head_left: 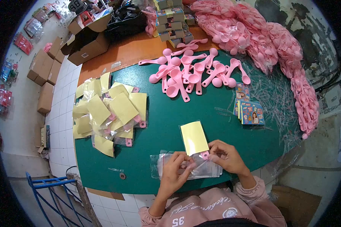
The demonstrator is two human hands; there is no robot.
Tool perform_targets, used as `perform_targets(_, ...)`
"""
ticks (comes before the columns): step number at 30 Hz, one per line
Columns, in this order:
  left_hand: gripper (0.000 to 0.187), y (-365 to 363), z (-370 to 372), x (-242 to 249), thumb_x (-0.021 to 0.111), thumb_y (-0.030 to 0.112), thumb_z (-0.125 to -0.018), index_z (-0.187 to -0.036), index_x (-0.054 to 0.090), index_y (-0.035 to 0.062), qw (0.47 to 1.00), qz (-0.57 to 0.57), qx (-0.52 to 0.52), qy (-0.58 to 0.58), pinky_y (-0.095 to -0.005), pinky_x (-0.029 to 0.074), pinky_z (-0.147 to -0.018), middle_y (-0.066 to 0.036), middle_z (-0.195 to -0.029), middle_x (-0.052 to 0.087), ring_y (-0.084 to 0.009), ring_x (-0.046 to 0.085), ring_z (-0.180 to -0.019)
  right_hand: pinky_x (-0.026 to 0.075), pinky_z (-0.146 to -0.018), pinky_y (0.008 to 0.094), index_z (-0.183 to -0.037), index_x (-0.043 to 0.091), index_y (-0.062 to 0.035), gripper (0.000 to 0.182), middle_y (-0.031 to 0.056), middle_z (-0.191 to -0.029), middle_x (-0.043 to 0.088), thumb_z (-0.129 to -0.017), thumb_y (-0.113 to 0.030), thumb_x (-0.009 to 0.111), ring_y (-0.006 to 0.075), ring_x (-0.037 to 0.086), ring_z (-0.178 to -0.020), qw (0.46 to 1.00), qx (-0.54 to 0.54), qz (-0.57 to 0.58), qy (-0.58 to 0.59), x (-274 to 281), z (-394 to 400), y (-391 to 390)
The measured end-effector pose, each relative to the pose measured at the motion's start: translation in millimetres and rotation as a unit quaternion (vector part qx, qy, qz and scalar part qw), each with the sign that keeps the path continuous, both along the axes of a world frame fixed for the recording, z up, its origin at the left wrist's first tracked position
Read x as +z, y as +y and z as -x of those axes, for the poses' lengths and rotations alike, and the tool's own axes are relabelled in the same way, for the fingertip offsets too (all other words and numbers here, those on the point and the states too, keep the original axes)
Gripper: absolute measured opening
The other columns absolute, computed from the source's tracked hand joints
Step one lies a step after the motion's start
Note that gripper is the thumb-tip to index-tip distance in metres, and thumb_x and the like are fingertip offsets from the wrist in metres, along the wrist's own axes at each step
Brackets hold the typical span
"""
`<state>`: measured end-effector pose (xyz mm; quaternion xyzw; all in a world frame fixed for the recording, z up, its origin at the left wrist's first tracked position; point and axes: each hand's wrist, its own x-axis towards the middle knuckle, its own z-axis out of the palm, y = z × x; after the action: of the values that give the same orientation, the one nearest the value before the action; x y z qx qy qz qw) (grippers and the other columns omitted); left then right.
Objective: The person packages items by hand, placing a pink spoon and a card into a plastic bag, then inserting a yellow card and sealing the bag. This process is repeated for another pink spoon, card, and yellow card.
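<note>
The packet [195, 142] lies at the near side of the green table [166, 113], right in front of the person, its near end over a pile of clear bags [206, 173]. From where I stand, its pale yellow card [193, 132] looks smooth and plain, shiny where light catches the near part, and sits a little tilted. A pink handle end [205, 155] with a hole pokes out at the near right corner, under clear film.

Both forearms reach in from the near edge. The right hand [230, 158] bends in from the right, thumb and fingers narrowed to a pinch on the film beside the handle end. The left hand [176, 170] comes over the bags, fingers curled and thumb close to them; I can't tell whether it grips any film.

Yellow-backed packets [119, 108] lie heaped at left, pink spoons [185, 73] on the far side.
</note>
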<state>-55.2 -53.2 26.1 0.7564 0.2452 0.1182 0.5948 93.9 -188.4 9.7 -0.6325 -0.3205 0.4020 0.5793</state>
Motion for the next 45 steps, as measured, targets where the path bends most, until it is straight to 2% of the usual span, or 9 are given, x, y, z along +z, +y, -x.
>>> perform_targets(3, 0.011, -1.2, 0.9, -2.5, 0.063, 0.003, -0.076, -0.085, 0.057, 0.0006, 1.0, 0.014, 0.022, 0.019, -0.0224, 0.049, -0.064, -0.006, -0.09, 0.055, -0.012, 0.055, -0.081, 0.048, -0.061, 0.0223, -0.08, 0.05, 0.0006, 0.017, 0.0061, -0.079, 0.056, -0.08, -0.008, 0.064, 0.0101, 0.059, -0.072, 0.989, -0.042, 0.046, 0.132, 6.0, 7.5, 4.9)
perform_targets(17, 0.015, -13.1, 1.8, -15.1, 0.062, 0.005, -0.08, -0.089, 0.052, -0.0004, 0.987, 0.084, 0.134, 0.007, -0.0214, 0.049, -0.055, -0.006, -0.083, 0.056, -0.0107, 0.058, -0.069, 0.051, -0.056, 0.0232, -0.093, 0.048, 0.0021, 0.015, 0.0097, -0.075, 0.061, -0.081, -0.001, 0.057, 0.0137, 0.064, -0.067, 0.993, -0.073, 0.083, 0.041, 11.1, 14.0, 10.4)
perform_targets(25, 0.038, -5.5, 1.2, -11.6, 0.061, 0.002, -0.078, -0.115, 0.051, 0.0019, 0.995, 0.0, 0.099, -0.023, -0.021, 0.049, -0.052, -0.009, -0.097, 0.056, -0.0111, 0.057, -0.072, 0.051, -0.058, 0.024, -0.112, 0.049, 0.0014, 0.03, 0.0111, -0.081, 0.062, -0.082, -0.002, 0.055, 0.013, 0.063, -0.068, 0.993, -0.057, 0.099, 0.027, 23.6, 9.9, 10.7)
perform_targets(29, 0.04, 50.2, 14.1, 15.4, 0.06, 0.001, -0.078, -0.117, 0.05, 0.0032, 0.976, -0.102, 0.19, -0.044, -0.0224, 0.048, -0.05, -0.009, -0.107, 0.055, -0.0116, 0.057, -0.075, 0.049, -0.057, 0.0269, -0.107, 0.052, -0.0003, 0.028, 0.0104, -0.08, 0.059, -0.08, -0.007, 0.058, 0.0145, 0.06, -0.066, 0.977, -0.006, 0.085, -0.197, 34.3, -21.4, 25.3)
perform_targets(33, 0.038, 98.6, 22.3, 34.8, 0.059, 0.002, -0.079, -0.116, 0.05, 0.0006, 0.919, -0.197, 0.337, -0.05, -0.0286, 0.049, -0.065, -0.013, -0.109, 0.055, -0.0206, 0.057, -0.087, 0.046, -0.06, 0.0325, -0.102, 0.053, -0.0006, 0.03, 0.0118, -0.081, 0.052, -0.078, -0.016, 0.061, 0.0241, 0.055, -0.073, 0.902, -0.017, 0.059, -0.427, 14.3, -64.9, 67.3)
perform_targets(35, 0.037, 94.8, 14.5, 46.1, 0.06, 0.004, -0.078, -0.114, 0.051, -0.0003, 0.829, -0.485, 0.28, -0.005, -0.0333, 0.046, -0.077, -0.017, -0.108, 0.055, -0.0299, 0.056, -0.093, 0.046, -0.066, 0.039, -0.098, 0.051, 0.0003, 0.028, 0.0148, -0.085, 0.052, -0.078, -0.017, 0.062, 0.0294, 0.054, -0.079, 0.864, -0.089, 0.046, -0.493, -5.4, -77.7, 100.3)
perform_targets(37, 0.034, 71.3, -5.7, 34.7, 0.065, 0.008, -0.073, -0.104, 0.054, 0.0008, 0.9, -0.423, 0.106, -0.018, -0.0362, 0.045, -0.08, -0.017, -0.105, 0.055, -0.0327, 0.055, -0.093, 0.046, -0.07, 0.0423, -0.094, 0.049, 0.0006, 0.027, 0.0171, -0.088, 0.052, -0.077, -0.016, 0.061, 0.0318, 0.054, -0.083, 0.845, -0.127, 0.054, -0.517, -17.6, -84.8, 125.5)
perform_targets(40, 0.032, 30.3, -38.1, -6.1, 0.069, 0.011, -0.069, -0.097, 0.056, 0.004, 0.931, -0.311, -0.189, 0.017, -0.0358, 0.048, -0.07, -0.012, -0.095, 0.055, -0.028, 0.058, -0.082, 0.047, -0.071, 0.0422, -0.094, 0.05, 0.0015, 0.024, 0.0189, -0.089, 0.053, -0.077, -0.012, 0.06, 0.0345, 0.054, -0.086, 0.806, -0.173, 0.132, -0.551, -23.9, -95.5, 141.1)
perform_targets(45, 0.031, 42.6, -59.5, -23.9, 0.071, 0.015, -0.068, -0.093, 0.055, 0.0035, 0.933, -0.226, -0.278, 0.035, -0.0352, 0.048, -0.064, -0.011, -0.088, 0.054, -0.0253, 0.059, -0.073, 0.047, -0.075, 0.0429, -0.097, 0.051, 0.0017, 0.027, 0.0198, -0.092, 0.053, -0.073, -0.006, 0.058, 0.037, 0.054, -0.09, 0.82, -0.138, 0.263, -0.489, -16.7, -109.4, 103.3)
